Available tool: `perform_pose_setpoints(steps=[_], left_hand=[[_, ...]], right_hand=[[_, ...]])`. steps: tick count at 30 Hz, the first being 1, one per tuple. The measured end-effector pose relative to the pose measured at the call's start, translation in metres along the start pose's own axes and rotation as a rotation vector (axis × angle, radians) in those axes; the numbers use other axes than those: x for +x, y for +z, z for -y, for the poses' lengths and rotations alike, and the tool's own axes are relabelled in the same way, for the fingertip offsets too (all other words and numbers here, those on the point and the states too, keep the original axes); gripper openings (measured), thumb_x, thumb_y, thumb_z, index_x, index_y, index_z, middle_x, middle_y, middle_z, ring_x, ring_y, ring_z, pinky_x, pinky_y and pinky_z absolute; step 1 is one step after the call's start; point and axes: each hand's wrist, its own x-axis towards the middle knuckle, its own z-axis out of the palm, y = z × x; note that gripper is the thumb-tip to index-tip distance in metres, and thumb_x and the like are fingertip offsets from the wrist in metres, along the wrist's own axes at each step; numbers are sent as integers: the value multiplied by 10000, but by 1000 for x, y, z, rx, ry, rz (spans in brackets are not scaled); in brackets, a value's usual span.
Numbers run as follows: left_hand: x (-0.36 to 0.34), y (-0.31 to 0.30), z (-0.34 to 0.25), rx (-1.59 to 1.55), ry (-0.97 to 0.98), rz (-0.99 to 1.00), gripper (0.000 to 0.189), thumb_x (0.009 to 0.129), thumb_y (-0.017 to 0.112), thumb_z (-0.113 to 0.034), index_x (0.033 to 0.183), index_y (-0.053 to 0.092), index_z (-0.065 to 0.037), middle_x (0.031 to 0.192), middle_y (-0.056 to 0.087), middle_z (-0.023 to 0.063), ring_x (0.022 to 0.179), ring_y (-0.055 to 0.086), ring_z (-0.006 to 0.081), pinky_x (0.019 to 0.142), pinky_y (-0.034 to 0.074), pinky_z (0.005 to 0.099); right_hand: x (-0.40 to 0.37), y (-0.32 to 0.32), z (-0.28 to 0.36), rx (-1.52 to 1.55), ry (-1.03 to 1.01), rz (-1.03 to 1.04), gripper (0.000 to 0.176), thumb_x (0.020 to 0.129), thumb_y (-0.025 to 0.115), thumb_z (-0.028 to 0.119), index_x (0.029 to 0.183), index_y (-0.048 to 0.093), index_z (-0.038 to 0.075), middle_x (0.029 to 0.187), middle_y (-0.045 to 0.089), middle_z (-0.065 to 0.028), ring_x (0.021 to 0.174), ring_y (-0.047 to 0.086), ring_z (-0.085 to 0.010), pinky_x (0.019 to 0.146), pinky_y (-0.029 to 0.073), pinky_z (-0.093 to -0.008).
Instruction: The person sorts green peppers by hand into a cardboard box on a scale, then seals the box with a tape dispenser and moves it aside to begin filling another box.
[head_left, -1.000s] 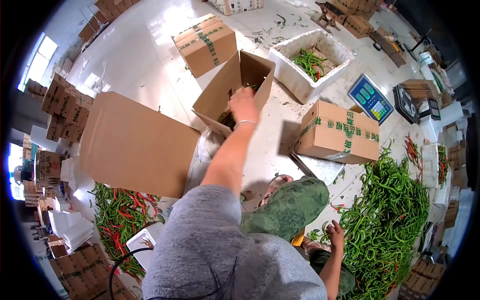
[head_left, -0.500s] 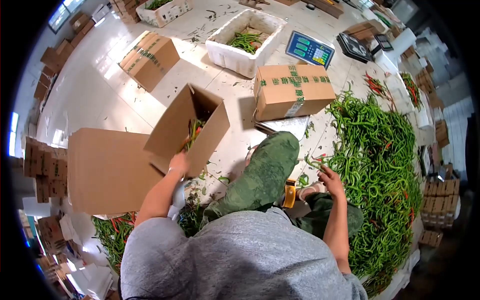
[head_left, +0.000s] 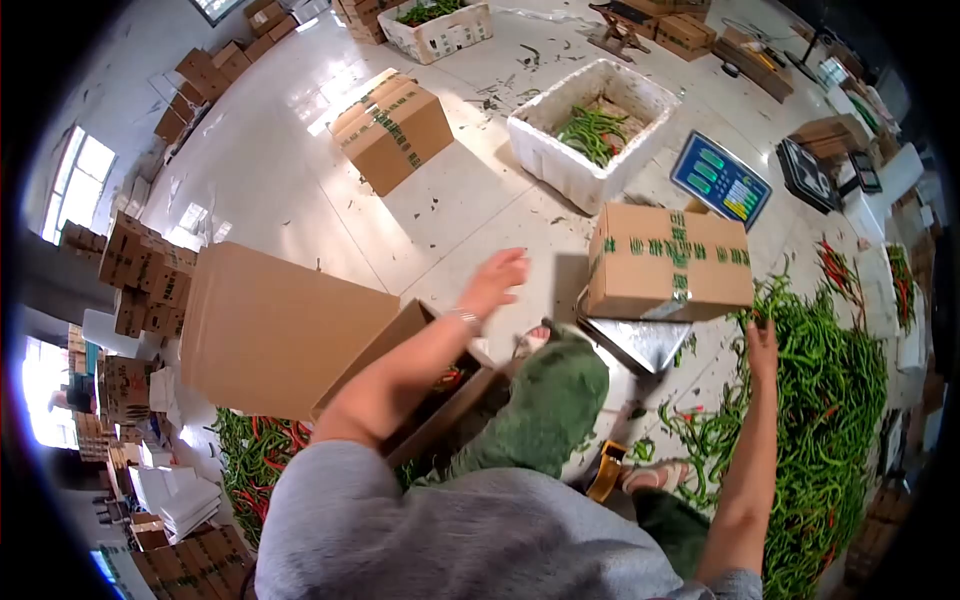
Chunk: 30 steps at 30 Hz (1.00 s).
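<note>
My left hand (head_left: 494,284) is in the air over the floor, fingers apart and holding nothing, left of a taped cardboard box (head_left: 670,262). That box has green printed tape and sits on a scale with a silver platform (head_left: 645,341). My right hand (head_left: 762,348) is at the box's lower right corner, fingers stretched toward it, beside a large heap of green chili peppers (head_left: 825,430). Under my left forearm stands an open cardboard box (head_left: 452,408), with a few peppers inside and a wide flap (head_left: 285,330) folded out; my arm hides part of it.
A white foam box (head_left: 560,165) with some green peppers stands beyond the scale's blue display (head_left: 722,180). Another taped carton (head_left: 395,135) is on the floor at far left. Red and green peppers (head_left: 260,445) lie by my left side.
My left hand has left the open box and reached forward toward the taped box. The open box now sits nearer my leg. My right hand has moved up to the taped box's corner.
</note>
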Motion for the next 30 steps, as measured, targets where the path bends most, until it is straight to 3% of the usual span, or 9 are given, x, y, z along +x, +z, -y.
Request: perform_pose_setpoints(steps=[2,5,8,12,17,26,28,29,30], left_hand=[[71,52,25,-20,-171,69,839,796,586,-535,1427,181,-160,1421,306,55,1253,324,244,914,388,490],[145,126,62,-128,-438,48,1001,752,661,-517,1441,35,-150,1379,334,121,1309,276,273,966,346,533],[173,148,72,-556,-278,295,974,742,715,-399,1434,79,-140,1360,362,135,1250,373,274,962,380,472],[174,135,68,-547,-285,182,776,776,684,-263,1376,223,-93,1261,471,122,1086,530,248,887,467,390],[189,62,91,-809,-272,274,533,825,624,-211,1284,394,-72,1166,551,116,1053,557,228,855,487,381],[102,-146,99,-700,-152,-43,377,936,426,-290,1203,486,-31,1158,571,105,1036,571,231,873,471,366],[79,-165,39,-603,-127,-309,396,930,443,-279,1246,438,-41,1197,550,112,1079,548,239,917,454,391],[82,-186,41,-679,54,-252,390,925,456,-276,1240,446,-48,1201,548,116,1093,541,248,925,450,407],[86,-199,33,-798,77,-293,412,922,456,-295,1250,441,-45,1222,539,115,1102,537,260,935,441,424]], right_hand=[[51,9,2,-6,-11,-71,810,816,614,466,1407,265,37,1316,425,-213,1173,453,-283,948,377,-361],[100,21,3,-144,152,-68,974,750,596,616,1420,208,25,1441,255,-214,1331,263,-334,1052,269,-423],[128,38,-15,84,389,156,859,737,623,600,1387,339,115,1346,434,-125,1234,403,-293,934,322,-547],[97,58,34,326,401,131,577,784,615,532,1223,484,182,1045,599,-4,987,535,-209,761,391,-469],[43,92,108,342,200,70,395,765,720,323,1065,612,89,796,590,4,676,541,-110,570,495,-269],[31,258,257,281,-73,566,387,788,670,302,1081,618,56,885,626,-27,773,591,-127,610,507,-290],[60,306,302,280,-179,657,364,814,651,268,1102,608,50,910,625,-19,778,584,-117,641,496,-270],[64,330,328,499,-252,662,294,810,659,220,1004,621,3,706,559,16,572,484,-57,481,369,-223],[71,347,350,491,-339,697,394,813,657,218,1128,570,-3,822,597,-14,685,525,-72,584,429,-247]])
